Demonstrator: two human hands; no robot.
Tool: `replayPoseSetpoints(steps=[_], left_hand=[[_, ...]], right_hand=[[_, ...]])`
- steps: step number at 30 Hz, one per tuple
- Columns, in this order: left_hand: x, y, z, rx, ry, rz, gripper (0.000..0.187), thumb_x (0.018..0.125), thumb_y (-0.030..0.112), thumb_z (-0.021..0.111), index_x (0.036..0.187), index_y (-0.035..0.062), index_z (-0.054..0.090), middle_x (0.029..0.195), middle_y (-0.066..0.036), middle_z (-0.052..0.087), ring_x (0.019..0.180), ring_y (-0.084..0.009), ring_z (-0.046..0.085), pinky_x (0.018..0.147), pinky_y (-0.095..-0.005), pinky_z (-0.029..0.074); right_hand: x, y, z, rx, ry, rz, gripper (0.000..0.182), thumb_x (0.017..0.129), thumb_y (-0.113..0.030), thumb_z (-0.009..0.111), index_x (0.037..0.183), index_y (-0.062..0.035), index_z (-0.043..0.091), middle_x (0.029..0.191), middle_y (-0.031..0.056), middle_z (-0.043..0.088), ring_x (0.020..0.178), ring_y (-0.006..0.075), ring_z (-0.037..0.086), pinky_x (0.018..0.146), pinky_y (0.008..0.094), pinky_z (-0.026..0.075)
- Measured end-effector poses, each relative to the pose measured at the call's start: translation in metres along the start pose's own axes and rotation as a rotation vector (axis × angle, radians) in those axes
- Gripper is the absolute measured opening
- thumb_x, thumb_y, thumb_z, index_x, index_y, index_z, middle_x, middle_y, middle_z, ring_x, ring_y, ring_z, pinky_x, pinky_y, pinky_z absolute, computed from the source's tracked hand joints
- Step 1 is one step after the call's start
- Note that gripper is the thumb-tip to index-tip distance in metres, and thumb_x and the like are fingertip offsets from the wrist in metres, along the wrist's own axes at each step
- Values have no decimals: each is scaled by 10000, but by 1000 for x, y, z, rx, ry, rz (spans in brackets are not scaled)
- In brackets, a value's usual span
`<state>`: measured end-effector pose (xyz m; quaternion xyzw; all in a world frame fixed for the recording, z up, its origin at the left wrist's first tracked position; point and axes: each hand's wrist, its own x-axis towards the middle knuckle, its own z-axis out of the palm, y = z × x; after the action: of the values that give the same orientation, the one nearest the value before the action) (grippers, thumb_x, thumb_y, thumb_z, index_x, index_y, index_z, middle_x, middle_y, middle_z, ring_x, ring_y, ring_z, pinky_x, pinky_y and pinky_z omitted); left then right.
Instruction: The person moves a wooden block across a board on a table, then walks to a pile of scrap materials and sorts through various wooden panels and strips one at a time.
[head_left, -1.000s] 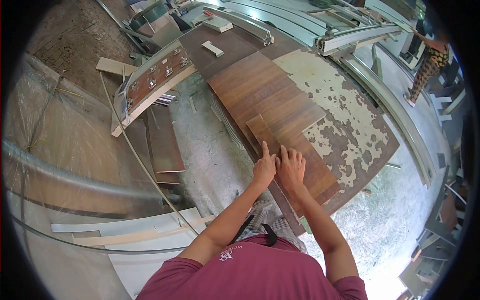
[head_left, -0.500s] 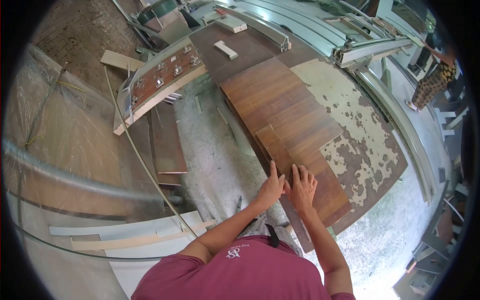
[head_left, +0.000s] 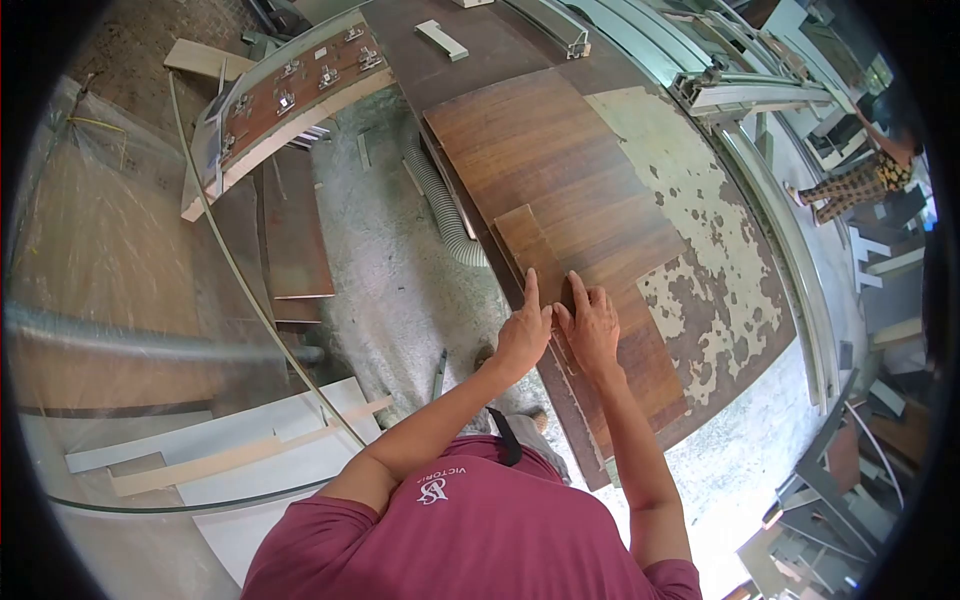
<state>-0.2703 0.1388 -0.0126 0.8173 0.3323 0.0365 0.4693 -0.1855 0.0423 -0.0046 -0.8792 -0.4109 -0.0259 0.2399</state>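
A large brown wood-grain panel (head_left: 570, 170) lies on the worn table. On its near left edge rests a narrow wooden strip (head_left: 525, 238), running lengthwise toward me. My left hand (head_left: 523, 330) is at the strip's left side, index finger stretched along it and the other fingers curled at the edge. Opposite it, my right hand (head_left: 592, 325) lies with fingers extended over the strip's right side and the panel. The two thumbs come close together over the strip; its near part is partly hidden by my hands.
Peeling pale patches cover the tabletop (head_left: 700, 240) at right, beside a long metal rail (head_left: 775, 220). A white block (head_left: 442, 40) sits at the far end. Left stands a board with metal hinges (head_left: 300, 90). A ribbed hose (head_left: 445, 215) runs below. Another person (head_left: 865, 175) stands far right.
The view has shifted, so the table appears higher and further left. Both hands keep nearly the same place on the strip. The person at right has changed stance.
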Motion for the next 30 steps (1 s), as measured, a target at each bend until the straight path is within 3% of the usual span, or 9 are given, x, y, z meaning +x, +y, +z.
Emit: replayPoseSetpoints(steps=[5,9,13,14,18,20,30], left_hand=[[9,-2,-6,-69,-56,-30,688,873,210,464,1378,44,28,696,-269,589,665,-426,587,609,-493,462],[27,-4,-18,-132,18,20,671,873,205,463,1380,51,51,687,-240,598,653,-401,597,622,-471,468],[50,0,-40,-184,-16,-41,664,874,194,460,1381,52,55,685,-219,605,664,-372,610,636,-456,475],[61,-12,-35,-156,47,-1,650,880,166,454,1400,118,67,628,-101,578,470,-192,549,437,-308,469],[84,-16,-49,-170,78,-7,659,880,164,450,1400,114,50,664,-122,586,483,-213,563,452,-314,487],[96,-16,-55,-99,76,-27,660,876,191,452,1380,52,48,803,-271,602,757,-410,596,689,-473,465],[159,-17,-98,86,131,-11,639,881,228,437,1370,-6,96,839,-277,603,786,-415,594,690,-478,469]], right_hand=[[10,-3,5,54,42,-2,495,738,-257,652,1187,-115,499,926,91,505,887,257,526,743,354,455],[33,-8,13,54,83,-4,483,731,-257,656,1169,-112,512,923,90,505,884,257,526,744,355,455],[59,-15,23,39,74,-12,437,784,-284,604,1177,-116,511,922,113,503,878,285,525,751,372,453],[66,-16,27,54,63,-5,433,788,-291,598,1177,-119,512,922,112,503,884,284,525,752,373,453],[95,-25,40,43,74,-1,444,765,-275,621,1165,-114,519,928,97,512,892,265,534,753,365,465],[108,-29,44,58,70,-10,421,785,-289,600,1167,-131,526,924,100,511,891,270,533,755,366,461],[178,-44,77,33,109,-74,353,790,-282,588,1123,-167,565,897,83,514,861,250,540,728,370,466]])
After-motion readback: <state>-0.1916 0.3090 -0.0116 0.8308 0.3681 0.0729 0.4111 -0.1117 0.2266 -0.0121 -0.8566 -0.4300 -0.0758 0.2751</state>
